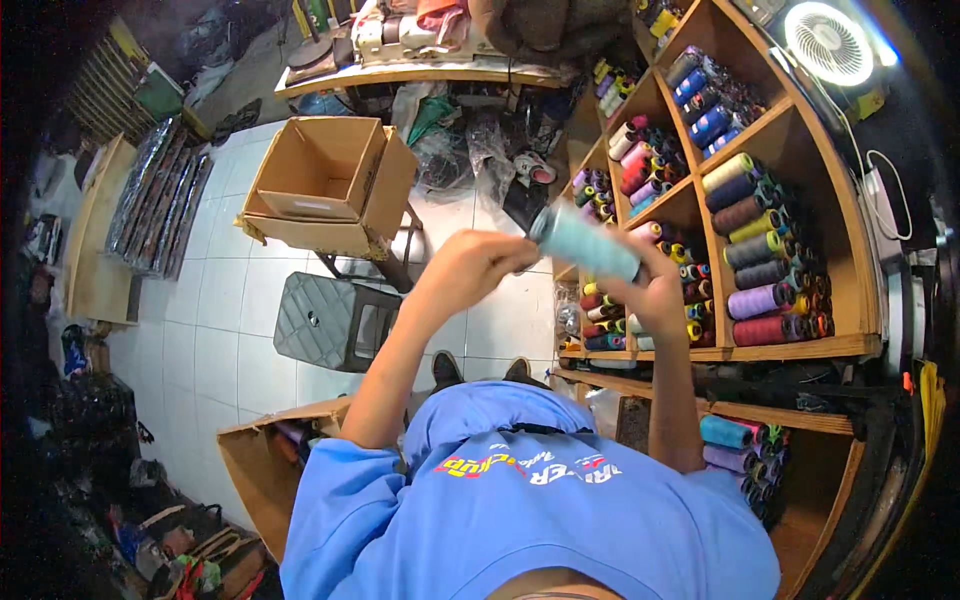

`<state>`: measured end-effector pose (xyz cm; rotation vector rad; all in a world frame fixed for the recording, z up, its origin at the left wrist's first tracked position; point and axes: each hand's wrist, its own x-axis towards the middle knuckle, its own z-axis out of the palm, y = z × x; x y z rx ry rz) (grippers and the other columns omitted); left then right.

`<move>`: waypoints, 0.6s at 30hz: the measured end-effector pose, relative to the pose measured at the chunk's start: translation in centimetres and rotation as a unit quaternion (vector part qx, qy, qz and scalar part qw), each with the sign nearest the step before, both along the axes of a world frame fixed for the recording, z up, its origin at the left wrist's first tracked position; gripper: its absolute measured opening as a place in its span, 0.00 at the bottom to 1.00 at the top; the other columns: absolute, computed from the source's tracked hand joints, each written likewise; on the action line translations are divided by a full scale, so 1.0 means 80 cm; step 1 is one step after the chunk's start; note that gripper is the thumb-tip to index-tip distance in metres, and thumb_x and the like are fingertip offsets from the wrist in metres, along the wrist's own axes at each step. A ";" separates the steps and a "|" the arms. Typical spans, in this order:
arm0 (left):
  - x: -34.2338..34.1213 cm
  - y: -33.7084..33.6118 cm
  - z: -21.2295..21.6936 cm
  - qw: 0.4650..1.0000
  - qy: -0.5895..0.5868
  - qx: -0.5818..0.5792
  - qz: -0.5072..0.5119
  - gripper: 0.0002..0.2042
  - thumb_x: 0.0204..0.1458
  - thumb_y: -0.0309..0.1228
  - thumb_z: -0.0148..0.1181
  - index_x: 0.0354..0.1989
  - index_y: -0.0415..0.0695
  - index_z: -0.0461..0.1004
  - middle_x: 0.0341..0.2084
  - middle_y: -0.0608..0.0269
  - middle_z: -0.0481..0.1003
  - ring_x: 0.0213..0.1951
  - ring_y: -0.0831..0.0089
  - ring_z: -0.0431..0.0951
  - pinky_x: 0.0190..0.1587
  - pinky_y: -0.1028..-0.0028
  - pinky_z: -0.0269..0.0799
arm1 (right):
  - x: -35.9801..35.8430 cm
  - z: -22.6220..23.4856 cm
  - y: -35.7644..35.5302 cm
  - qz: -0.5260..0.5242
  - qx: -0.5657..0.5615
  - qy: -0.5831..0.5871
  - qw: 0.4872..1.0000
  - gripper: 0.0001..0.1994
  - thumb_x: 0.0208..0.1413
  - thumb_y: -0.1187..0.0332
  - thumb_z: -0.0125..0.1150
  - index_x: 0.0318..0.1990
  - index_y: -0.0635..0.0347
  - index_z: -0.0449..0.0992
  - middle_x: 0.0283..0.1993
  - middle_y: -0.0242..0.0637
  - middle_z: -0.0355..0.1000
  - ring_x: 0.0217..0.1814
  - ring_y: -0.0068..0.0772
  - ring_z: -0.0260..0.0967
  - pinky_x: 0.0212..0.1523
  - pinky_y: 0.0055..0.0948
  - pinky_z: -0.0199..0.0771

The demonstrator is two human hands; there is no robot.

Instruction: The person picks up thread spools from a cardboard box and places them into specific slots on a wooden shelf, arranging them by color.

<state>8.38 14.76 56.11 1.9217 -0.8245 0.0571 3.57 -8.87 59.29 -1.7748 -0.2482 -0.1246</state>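
A light blue thread spool [585, 243] is held up in front of a wooden shelf unit [790, 350]. My right hand [655, 292] grips the spool from below at its lower right end. My left hand [468, 268] reaches in from the left, its fingertips pinched at the spool's upper left end by the dark core. The shelf compartments behind hold several thread spools [760, 270] in many colours, lying on their sides.
An open empty cardboard box [325, 185] sits on a stand over the white tiled floor. A grey quilted case [330, 322] stands below it. Another cardboard box [262, 465] is at lower left. A small white fan [828, 42] glows at top right. A cluttered worktable [420, 72] runs along the back.
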 end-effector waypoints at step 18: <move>0.007 -0.004 -0.006 0.992 0.021 -0.053 -0.111 0.06 0.49 0.27 0.56 0.33 0.38 0.77 0.29 0.56 0.78 0.31 0.68 0.77 0.35 0.72 0.71 | -0.022 0.014 0.018 -0.082 -0.327 0.018 0.941 0.25 0.39 0.64 0.67 0.48 0.59 0.73 0.34 0.45 0.74 0.34 0.29 0.73 0.39 0.27 0.70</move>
